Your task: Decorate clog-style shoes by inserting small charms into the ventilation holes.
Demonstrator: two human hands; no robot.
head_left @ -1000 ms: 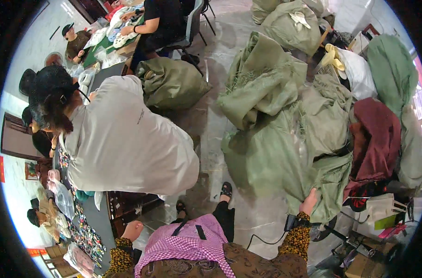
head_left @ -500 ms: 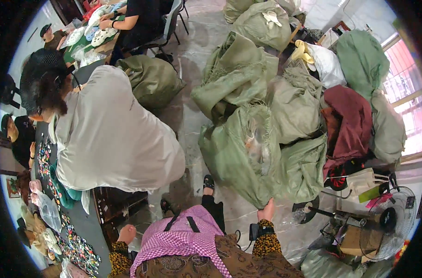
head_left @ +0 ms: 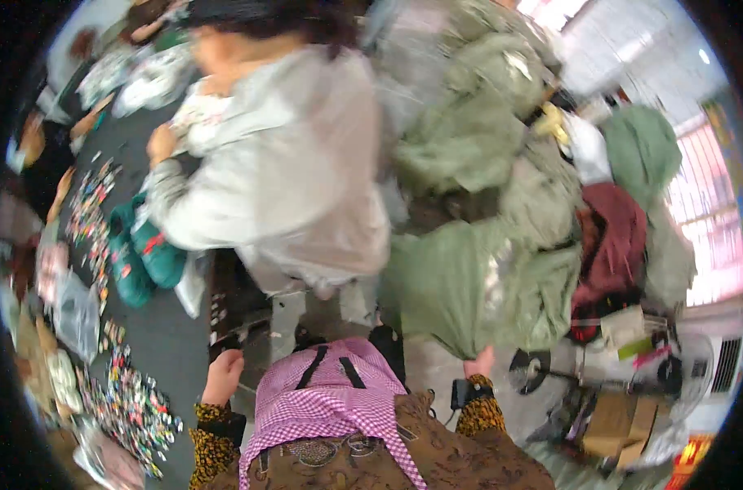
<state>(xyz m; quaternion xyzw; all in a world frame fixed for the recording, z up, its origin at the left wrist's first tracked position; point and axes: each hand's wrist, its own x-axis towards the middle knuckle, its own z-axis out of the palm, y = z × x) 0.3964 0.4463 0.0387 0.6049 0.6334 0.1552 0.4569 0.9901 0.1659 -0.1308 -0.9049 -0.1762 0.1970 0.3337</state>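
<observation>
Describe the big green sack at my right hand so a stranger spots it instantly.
Find the heap of sacks right of the person in pale grey. At its near end sits a large green sack. Unlike its neighbours, it has your right hand at its bottom corner.

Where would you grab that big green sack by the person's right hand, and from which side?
Probably by the near corner of the green sack, coming from the near side: it bulges broadly in the middle but narrows toward that corner, where the right hand appears to grip it.
</observation>
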